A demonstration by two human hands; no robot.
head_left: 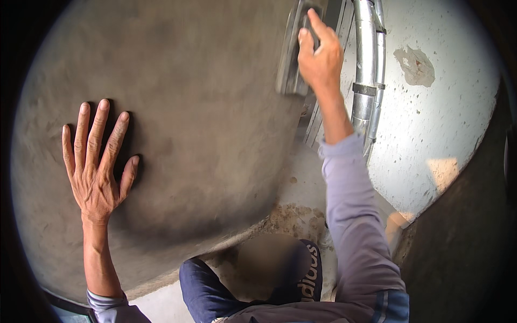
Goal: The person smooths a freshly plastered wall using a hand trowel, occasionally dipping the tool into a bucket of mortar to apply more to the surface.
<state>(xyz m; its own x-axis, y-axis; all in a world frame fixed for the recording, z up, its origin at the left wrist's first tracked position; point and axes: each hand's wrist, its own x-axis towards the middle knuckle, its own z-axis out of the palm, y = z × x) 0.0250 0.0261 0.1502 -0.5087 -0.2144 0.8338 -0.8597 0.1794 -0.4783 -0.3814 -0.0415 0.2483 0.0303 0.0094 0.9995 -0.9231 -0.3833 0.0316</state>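
My left hand (97, 177) rests against the grey-brown plastered wall (204, 107), its fingers spread and nothing in it. Up at the wall's right edge, my right hand (323, 62) grips a plastering trowel (291, 59), a long, narrow grey tool standing nearly upright. The index finger points up along the trowel, and the thumb sticks out beside it. My palm hides most of the handle. The blade appears to lie against the plaster, slightly blurred.
Silver pipes (364, 70) held by dark clamps run down just right of my right hand. Beyond them is a white, speckled wall (431, 118) with a bare grey patch. A stained ledge or floor strip (293, 215) lies below the plaster, near my dark blue trouser legs (207, 288).
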